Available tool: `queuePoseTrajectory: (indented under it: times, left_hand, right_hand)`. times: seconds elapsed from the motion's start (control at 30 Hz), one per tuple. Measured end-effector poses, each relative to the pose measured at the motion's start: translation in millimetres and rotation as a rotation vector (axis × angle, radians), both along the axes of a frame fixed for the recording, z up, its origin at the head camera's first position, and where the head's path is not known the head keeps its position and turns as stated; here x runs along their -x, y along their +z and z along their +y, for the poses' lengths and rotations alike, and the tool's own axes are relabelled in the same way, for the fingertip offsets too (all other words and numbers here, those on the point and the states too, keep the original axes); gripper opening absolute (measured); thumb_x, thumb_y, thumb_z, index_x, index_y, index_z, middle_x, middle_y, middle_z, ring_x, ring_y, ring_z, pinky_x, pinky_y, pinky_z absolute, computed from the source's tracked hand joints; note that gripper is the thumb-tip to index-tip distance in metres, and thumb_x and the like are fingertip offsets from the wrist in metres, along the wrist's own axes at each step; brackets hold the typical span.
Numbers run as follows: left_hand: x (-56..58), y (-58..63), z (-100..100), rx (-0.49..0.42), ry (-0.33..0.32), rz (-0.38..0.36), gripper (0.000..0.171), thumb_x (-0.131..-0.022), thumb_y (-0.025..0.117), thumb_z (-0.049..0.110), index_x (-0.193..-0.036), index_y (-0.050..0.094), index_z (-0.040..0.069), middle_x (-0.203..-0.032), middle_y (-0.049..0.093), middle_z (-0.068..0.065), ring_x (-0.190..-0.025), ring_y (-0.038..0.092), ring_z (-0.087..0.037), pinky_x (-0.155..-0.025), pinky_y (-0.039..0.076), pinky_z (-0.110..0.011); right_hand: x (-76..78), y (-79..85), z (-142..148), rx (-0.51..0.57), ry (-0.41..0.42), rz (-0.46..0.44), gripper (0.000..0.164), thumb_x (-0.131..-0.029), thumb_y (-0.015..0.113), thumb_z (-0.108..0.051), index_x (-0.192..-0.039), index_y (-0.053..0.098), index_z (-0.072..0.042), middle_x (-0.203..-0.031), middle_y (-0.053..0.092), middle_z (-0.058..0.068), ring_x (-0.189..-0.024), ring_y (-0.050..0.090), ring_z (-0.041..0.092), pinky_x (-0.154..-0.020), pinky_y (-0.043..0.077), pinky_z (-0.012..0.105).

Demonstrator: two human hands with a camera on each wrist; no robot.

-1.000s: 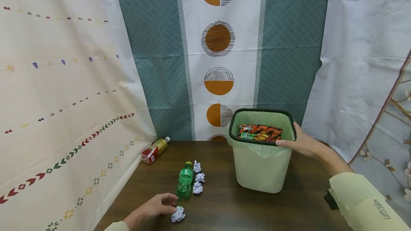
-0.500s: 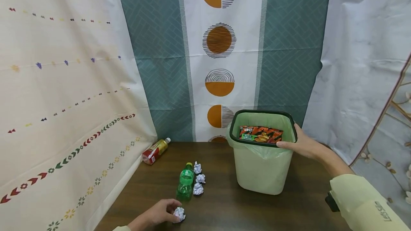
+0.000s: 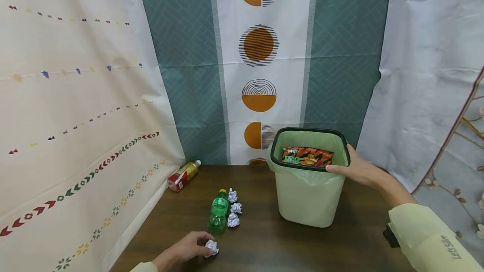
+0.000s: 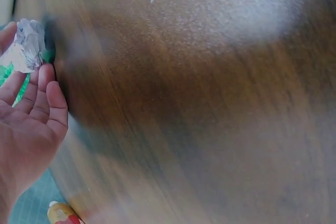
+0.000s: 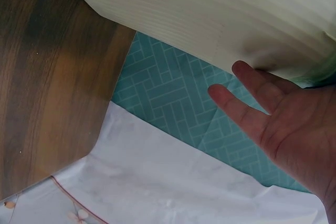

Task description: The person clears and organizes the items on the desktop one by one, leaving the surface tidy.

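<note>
In the head view, my left hand [image 3: 187,245] pinches a crumpled paper ball [image 3: 212,247] low over the dark table. The left wrist view shows the same paper ball [image 4: 30,45] between thumb and fingertips. My right hand [image 3: 359,167] holds the front right corner of a pale green trash bin [image 3: 308,200], thumb on its dark rim. Its lower fingers [image 5: 239,111] extend along the outside in the right wrist view. Inside the bin's liner lie orange-red snack packets [image 3: 308,156]. Close to my left hand lies a green plastic bottle [image 3: 218,213].
Beside the green bottle lie three more paper balls [image 3: 233,220] in a row. A red and gold bottle [image 3: 183,176] lies on its side at the table's back left. Patterned cloths [image 3: 189,74] hang behind and along both sides of the brown table [image 3: 261,238].
My left hand has moved right onto the near paper ball and taken hold of it. The right hand stays at the bin's rim.
</note>
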State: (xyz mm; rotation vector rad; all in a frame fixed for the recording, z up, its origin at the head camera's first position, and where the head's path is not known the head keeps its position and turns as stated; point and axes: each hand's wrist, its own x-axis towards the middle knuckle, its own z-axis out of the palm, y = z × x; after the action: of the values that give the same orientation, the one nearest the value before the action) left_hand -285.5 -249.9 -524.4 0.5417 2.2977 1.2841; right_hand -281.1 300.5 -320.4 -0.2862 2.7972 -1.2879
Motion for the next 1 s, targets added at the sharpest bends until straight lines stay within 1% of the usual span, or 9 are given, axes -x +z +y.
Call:
queuePoseTrajectory:
  times: [0.07,0.2,0.43,0.67,0.83,1.0]
  left_hand:
    - [1.4,0.2,0.9,0.004,-0.002,0.010,0.030,-0.092,0.072,0.015,-0.117,0.066,0.000,-0.096,0.064,-0.004,-0.087,0.058,-0.020,-0.070,0.050,-0.030]
    - [3.3,5.0,3.4,0.013,-0.002,0.035,0.029,-0.092,0.070,0.018,-0.115,0.067,0.000,-0.096,0.064,-0.003,-0.086,0.058,-0.018,-0.070,0.049,-0.029]
    - [5.2,16.8,4.0,0.041,0.030,0.074,0.030,-0.093,0.068,0.022,-0.114,0.068,0.000,-0.095,0.066,-0.003,-0.084,0.058,-0.017,-0.068,0.048,-0.031]
    - [9.8,25.3,1.6,0.032,0.077,0.077,0.033,-0.094,0.068,0.025,-0.117,0.067,0.001,-0.098,0.065,-0.004,-0.086,0.057,-0.019,-0.068,0.050,-0.034]
    - [17.0,38.5,3.6,0.027,0.120,0.113,0.040,-0.094,0.069,0.029,-0.121,0.065,0.000,-0.099,0.065,-0.005,-0.086,0.057,-0.019,-0.070,0.051,-0.035]
    - [24.9,54.8,9.8,0.006,0.157,0.120,0.045,-0.093,0.070,0.033,-0.123,0.064,0.000,-0.104,0.066,-0.005,-0.092,0.059,-0.020,-0.078,0.055,-0.038]
  right_hand:
    - [-0.8,0.2,1.2,0.005,0.004,0.008,0.119,-0.093,0.065,-0.047,-0.149,-0.028,0.001,-0.154,-0.017,0.038,-0.139,-0.002,0.061,-0.101,0.015,0.077]
    - [-1.1,0.8,2.5,0.029,0.020,0.040,0.116,-0.093,0.065,-0.044,-0.151,-0.025,0.000,-0.155,-0.013,0.037,-0.140,-0.002,0.059,-0.101,0.016,0.077]
    - [-0.8,0.4,2.0,0.009,0.011,0.023,0.116,-0.093,0.065,-0.044,-0.150,-0.026,0.002,-0.154,-0.013,0.039,-0.139,-0.002,0.060,-0.101,0.016,0.076]
    - [0.4,-1.2,-0.7,0.007,0.014,0.025,0.117,-0.092,0.065,-0.046,-0.150,-0.025,0.003,-0.154,-0.010,0.040,-0.139,0.002,0.060,-0.102,0.018,0.075]
    - [0.0,-0.8,-1.4,0.002,0.008,0.011,0.120,-0.092,0.065,-0.048,-0.149,-0.027,0.002,-0.154,-0.011,0.040,-0.139,0.002,0.061,-0.102,0.018,0.075]
    - [-0.1,1.3,-3.1,0.001,0.000,0.002,0.121,-0.091,0.065,-0.049,-0.149,-0.028,0.001,-0.154,-0.014,0.039,-0.139,0.000,0.060,-0.103,0.016,0.075]
